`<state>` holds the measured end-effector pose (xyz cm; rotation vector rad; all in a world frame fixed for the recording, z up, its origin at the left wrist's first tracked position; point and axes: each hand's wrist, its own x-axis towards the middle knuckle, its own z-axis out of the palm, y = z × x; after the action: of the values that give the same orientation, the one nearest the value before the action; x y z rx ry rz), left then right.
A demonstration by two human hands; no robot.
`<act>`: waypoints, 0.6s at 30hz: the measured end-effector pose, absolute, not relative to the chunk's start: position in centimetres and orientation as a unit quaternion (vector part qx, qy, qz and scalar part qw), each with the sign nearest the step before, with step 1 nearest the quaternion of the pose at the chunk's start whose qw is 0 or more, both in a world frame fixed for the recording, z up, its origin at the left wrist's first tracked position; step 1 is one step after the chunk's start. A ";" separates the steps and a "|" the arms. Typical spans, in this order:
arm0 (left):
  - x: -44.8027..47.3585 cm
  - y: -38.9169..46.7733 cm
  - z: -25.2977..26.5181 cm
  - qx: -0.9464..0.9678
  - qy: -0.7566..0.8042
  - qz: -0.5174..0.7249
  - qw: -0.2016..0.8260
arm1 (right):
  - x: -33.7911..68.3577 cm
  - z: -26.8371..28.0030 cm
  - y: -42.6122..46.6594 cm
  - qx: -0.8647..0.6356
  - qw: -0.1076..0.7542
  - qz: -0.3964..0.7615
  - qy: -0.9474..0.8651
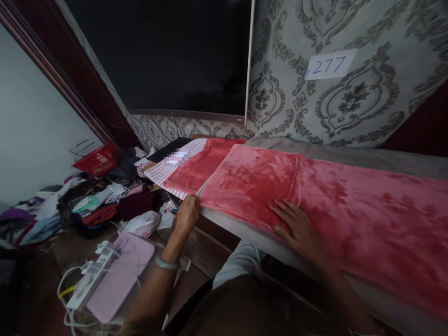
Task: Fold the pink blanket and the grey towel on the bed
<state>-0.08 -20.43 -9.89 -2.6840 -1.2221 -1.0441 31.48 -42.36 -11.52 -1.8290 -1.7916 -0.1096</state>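
Observation:
A pinkish-red plush blanket [371,219] lies lengthwise over a grey-covered surface, its left end folded back in a flat panel. My left hand [189,212] pinches the near left corner of that folded panel, with fingers closed on the edge. Flat on the panel near its right seam rests my right hand [292,224], fingers spread. Beyond the left hand, a red cloth [219,161] with a striped border shows from under the panel's left edge. Part of the border is blurred out.
A dark television screen [168,56] stands above the surface's far side. Piled clothes [94,200] and a red bag [98,161] are at left. Below lie a power strip [89,280] with cables and a pink flat board [122,277]. A paper marked 277 [331,64] is on the wall.

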 end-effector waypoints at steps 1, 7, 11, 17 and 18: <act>-0.2 -20.6 -10.3 -0.856 -0.386 -0.345 0.002 | 31.5 -11.5 -42.4 -0.684 0.287 -0.042 -0.669; 0.5 -20.4 -10.6 -0.826 -0.387 -0.406 -0.056 | 31.5 -11.6 -42.3 -0.685 0.286 -0.048 -0.668; 0.6 -20.4 -10.3 -0.825 -0.388 -0.404 -0.076 | 31.5 -11.7 -42.3 -0.687 0.280 -0.050 -0.669; -0.2 -21.1 -9.8 -0.803 -0.392 -0.438 -0.099 | 31.2 -11.5 -42.2 -0.690 0.281 -0.051 -0.665; -0.2 -21.1 -9.4 -0.800 -0.388 -0.450 -0.090 | 31.2 -11.4 -42.1 -0.690 0.283 -0.049 -0.664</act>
<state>-0.19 -21.09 -9.42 -2.6674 -1.2940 -1.4997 31.18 -42.12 -11.44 -1.8474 -1.7788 -0.1301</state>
